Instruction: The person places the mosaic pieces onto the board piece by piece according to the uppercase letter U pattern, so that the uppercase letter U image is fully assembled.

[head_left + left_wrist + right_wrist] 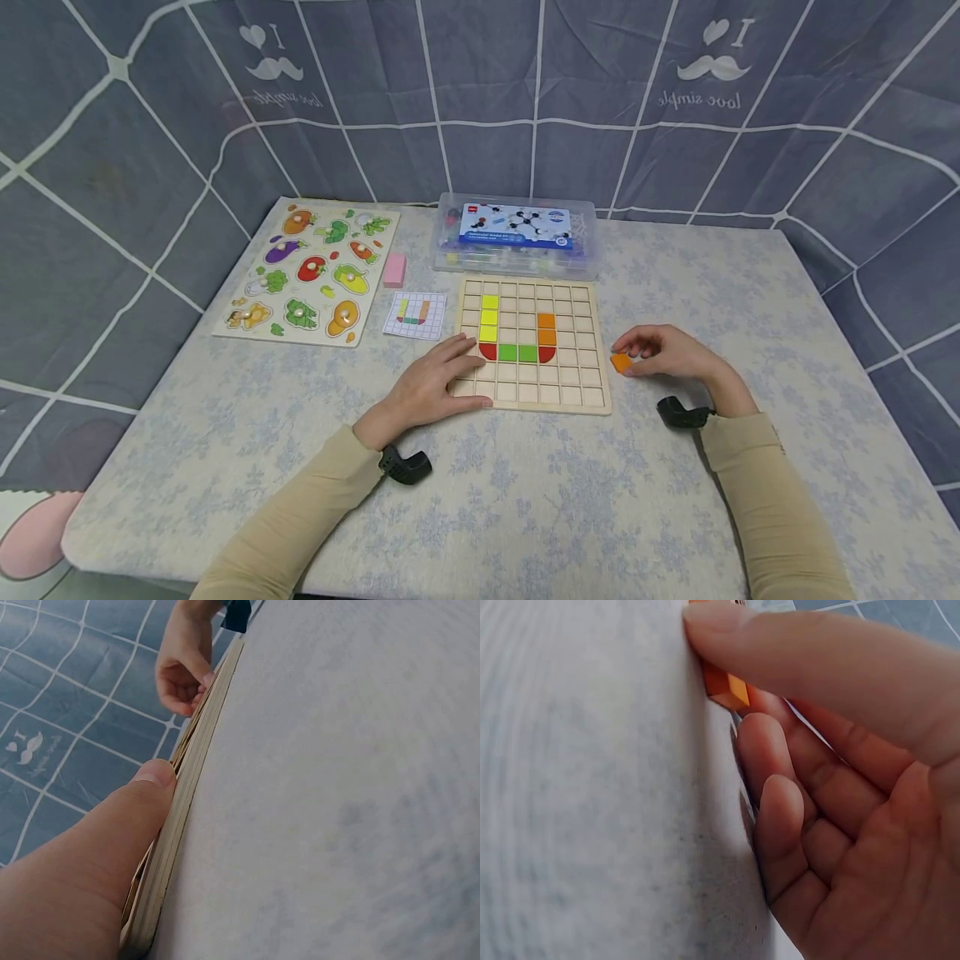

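Observation:
My right hand [671, 352] pinches an orange block [621, 362] between thumb and fingers, just off the right side of a wooden grid board [604, 400]. In the right wrist view the same orange block [730, 690] shows beneath the thumb, close to the tablecloth. My left hand [427, 385] rests with spread fingers on the board's left edge, its thumb [112, 832] along the front rim. On the board, yellow squares [489, 317] form a left column and orange squares [547, 329] a shorter right one. Green squares [517, 353] lie between two red rounded pieces [547, 354].
A pattern card [415, 316] with a similar coloured shape lies left of the board. Near it are a pink block [394, 271] and a vegetable puzzle board [322, 292]. Behind the grid board stands a clear molecular model kit box [517, 229], close to the curtain [487, 100].

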A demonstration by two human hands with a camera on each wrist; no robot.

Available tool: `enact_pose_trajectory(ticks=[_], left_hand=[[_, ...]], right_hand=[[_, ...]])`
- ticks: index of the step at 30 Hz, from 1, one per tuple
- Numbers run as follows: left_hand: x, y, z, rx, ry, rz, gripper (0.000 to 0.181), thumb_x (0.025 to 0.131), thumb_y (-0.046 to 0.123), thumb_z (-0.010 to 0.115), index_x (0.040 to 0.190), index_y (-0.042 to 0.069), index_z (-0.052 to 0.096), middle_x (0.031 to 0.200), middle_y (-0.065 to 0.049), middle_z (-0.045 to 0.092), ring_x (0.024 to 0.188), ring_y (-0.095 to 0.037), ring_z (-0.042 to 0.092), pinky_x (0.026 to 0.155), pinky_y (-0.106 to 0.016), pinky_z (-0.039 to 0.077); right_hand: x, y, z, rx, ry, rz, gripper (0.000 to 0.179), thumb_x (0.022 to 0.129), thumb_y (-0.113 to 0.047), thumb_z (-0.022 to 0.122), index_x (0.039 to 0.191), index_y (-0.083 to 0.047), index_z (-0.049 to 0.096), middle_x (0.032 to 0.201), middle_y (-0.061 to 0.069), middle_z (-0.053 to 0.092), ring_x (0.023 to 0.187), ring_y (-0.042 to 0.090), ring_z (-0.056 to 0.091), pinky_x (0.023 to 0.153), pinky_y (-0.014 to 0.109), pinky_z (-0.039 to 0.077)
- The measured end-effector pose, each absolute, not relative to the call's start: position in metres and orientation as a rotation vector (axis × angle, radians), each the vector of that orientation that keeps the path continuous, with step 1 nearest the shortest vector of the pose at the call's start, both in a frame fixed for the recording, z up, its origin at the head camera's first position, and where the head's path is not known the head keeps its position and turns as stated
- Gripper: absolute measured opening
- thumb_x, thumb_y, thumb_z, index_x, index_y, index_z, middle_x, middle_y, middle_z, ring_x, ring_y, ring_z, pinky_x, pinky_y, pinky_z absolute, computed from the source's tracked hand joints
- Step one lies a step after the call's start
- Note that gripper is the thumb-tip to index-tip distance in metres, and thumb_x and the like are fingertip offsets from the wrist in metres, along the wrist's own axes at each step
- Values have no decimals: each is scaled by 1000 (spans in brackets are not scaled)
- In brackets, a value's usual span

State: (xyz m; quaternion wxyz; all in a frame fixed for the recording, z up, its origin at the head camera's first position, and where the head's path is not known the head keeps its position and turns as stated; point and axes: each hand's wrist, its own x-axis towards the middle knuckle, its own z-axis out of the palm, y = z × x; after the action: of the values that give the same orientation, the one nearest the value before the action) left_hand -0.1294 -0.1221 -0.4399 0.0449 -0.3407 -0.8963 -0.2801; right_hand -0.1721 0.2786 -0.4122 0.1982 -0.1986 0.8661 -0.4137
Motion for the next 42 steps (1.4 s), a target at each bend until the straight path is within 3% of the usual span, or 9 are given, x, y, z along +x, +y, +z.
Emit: enact_pose_trajectory(ticks=[17,28,42], left_hand=[[-130,-123,-440,-1047,-2728,-866,58,78,48,72,121,10,63,140,-14,46,135,-28,33,107,-44,33],[-130,-123,-441,-1049,-2723,-858,59,77,50,71,120,11,63,139,-14,46,134,-28,34,106,-45,34],[-129,-123,-441,-1045,-2726,-852,58,78,50,71,121,11,63,140,-14,46,134,-28,34,105,-45,35]], right_hand=[[-172,276,-409,-505,2522,-1163,30,78,-18,78,102,-4,68,83,4,62,72,17,54,62,26,45],[-186,257,-395,-443,2562,-1153,35,78,-21,78,107,-4,67,96,10,64,81,19,53,68,24,45],[-220,212,-381,-457,2566,-1169,36,79,-21,77,108,-4,66,93,11,64,83,24,55,74,34,45]])
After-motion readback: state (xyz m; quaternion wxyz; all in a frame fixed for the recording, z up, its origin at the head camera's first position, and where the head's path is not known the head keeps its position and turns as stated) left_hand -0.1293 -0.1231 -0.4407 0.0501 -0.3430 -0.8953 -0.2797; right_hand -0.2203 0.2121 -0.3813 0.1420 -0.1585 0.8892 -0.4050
